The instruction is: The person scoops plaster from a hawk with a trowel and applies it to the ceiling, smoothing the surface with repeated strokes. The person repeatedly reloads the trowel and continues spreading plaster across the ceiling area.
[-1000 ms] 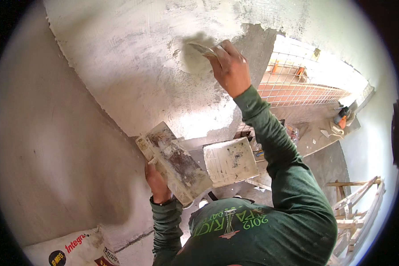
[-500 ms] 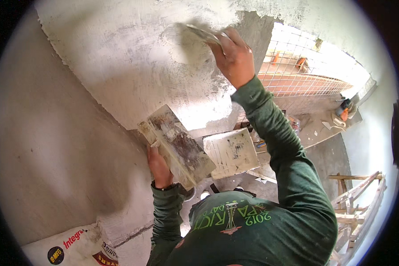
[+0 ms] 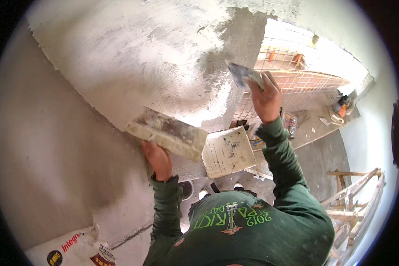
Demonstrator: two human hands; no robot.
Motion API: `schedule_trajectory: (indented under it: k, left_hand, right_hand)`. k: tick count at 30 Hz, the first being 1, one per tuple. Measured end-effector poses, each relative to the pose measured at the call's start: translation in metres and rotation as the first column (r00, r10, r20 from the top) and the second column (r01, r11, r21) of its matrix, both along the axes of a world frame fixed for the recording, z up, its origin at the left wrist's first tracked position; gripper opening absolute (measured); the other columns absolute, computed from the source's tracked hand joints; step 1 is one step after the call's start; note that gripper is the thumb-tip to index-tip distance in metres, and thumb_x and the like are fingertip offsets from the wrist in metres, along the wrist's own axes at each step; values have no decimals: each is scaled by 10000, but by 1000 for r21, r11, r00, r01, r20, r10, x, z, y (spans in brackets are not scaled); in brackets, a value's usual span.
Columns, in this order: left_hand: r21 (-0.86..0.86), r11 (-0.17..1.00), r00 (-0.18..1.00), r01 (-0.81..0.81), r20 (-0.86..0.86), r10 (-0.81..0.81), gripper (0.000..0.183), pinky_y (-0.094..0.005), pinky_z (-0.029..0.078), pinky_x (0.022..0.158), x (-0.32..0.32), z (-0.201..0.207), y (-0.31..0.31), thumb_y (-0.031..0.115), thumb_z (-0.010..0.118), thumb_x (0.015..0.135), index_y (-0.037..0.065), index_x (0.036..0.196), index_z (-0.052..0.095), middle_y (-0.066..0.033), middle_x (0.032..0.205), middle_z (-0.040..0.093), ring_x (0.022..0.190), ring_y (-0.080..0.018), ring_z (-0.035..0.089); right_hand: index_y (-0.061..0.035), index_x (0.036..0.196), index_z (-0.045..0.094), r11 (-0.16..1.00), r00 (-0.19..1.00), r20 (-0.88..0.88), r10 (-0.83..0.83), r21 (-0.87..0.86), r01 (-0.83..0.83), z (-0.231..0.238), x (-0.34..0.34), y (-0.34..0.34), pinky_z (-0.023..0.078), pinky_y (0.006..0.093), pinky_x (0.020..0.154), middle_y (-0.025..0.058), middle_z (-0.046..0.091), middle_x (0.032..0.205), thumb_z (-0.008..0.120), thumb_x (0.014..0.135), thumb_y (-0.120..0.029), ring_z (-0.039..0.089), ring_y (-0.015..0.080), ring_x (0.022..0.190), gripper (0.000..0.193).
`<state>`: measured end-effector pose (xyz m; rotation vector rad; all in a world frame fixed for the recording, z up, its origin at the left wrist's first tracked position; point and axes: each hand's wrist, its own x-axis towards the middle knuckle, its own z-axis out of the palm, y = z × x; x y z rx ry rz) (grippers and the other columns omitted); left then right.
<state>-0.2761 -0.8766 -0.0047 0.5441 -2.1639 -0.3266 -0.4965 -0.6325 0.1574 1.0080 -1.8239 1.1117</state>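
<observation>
My left hand [image 3: 157,160] is closed on the side of a long, plaster-smeared mud pan [image 3: 164,136], held tilted beside the wall. My right hand [image 3: 267,98] grips a putty knife [image 3: 241,74], its broad blade crusted with pale plaster. The blade is in front of the bare grey strip by the meshed opening; whether it touches the wall I cannot tell. A patchy white coat of plaster covers much of the wall [image 3: 164,53], with bare grey showing at its right edge.
Below the wall stands an off-white paint tray [image 3: 224,162] with dark specks. Wire mesh [image 3: 292,73] spans the opening at right, above a ledge [image 3: 314,122] with tools. A wooden frame [image 3: 352,215] stands lower right, a printed sack [image 3: 75,246] lower left. A bucket [image 3: 187,189] sits near my feet.
My right hand and the putty knife have moved down and right, off the white area toward the opening. The mud pan in my left hand has turned closer to level.
</observation>
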Motion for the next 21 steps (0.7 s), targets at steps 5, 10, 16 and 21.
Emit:
schedule_trajectory:
  k: [5, 10, 16, 21]
  left_hand:
    - [392, 909, 817, 144, -565, 115, 603, -519, 272, 1149, -91, -77, -59, 210, 455, 1014, -136, 1452, 225, -390, 1499, 225, 1411, -413, 310]
    - [276, 930, 654, 243, -755, 53, 756, -454, 254, 1166, -161, 75, 19, 191, 478, 1007, -182, 1474, 15, -399, 1523, 163, 1429, -439, 269]
    - [228, 973, 725, 41, -677, 129, 769, -451, 243, 1186, -204, 152, 28, 173, 499, 982, -189, 1473, 31, -424, 1511, 169, 1423, -488, 253]
    - [17, 997, 594, -74, -803, 57, 672, -499, 284, 1144, -260, 255, 79, 151, 552, 935, -196, 1423, 249, -429, 1380, 379, 1299, -484, 412]
  right_hand:
    - [49, 910, 620, 999, 996, 90, 20, 39, -24, -42, -2, 44, 445, 334, 572, 162, 547, 796, 699, 857, -11, 544, 309, 631, 113]
    - [39, 888, 595, 999, 947, 320, 1, 31, -11, -74, -14, 109, 452, 314, 630, 148, 532, 801, 684, 862, -13, 529, 308, 676, 105]
    - [33, 914, 609, 1000, 898, 439, 23, -23, -14, -126, -55, 189, 459, 318, 664, 141, 545, 811, 704, 859, -38, 549, 293, 699, 131]
    - [31, 904, 603, 1000, 882, 471, -1, 3, -1, -135, -85, 241, 464, 324, 677, 140, 557, 809, 715, 870, -70, 555, 293, 706, 154]
